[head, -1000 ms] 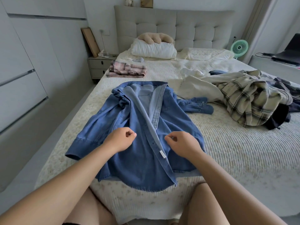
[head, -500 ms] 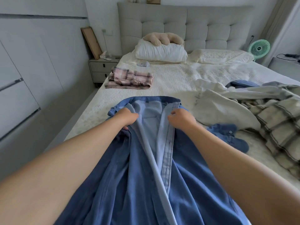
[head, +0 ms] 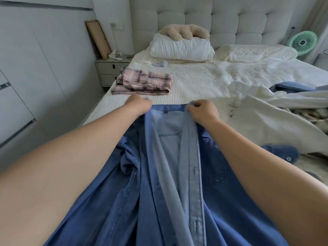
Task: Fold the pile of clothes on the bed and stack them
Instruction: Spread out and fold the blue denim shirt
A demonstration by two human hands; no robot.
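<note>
A denim shirt [head: 177, 174] lies open, front up, along the near middle of the bed [head: 204, 80], its collar at the far end. The left hand [head: 140, 105] grips the collar's left corner, fingers curled over the cloth; the right hand [head: 202, 110] pinches the collar's right corner between thumb and fingers. Far left on the bed lies a folded plaid garment [head: 143, 82]. To the right, a cream garment [head: 266, 121] sprawls unfolded beside the shirt, touching its sleeve. Pillows [head: 181, 48] rest against the headboard.
</note>
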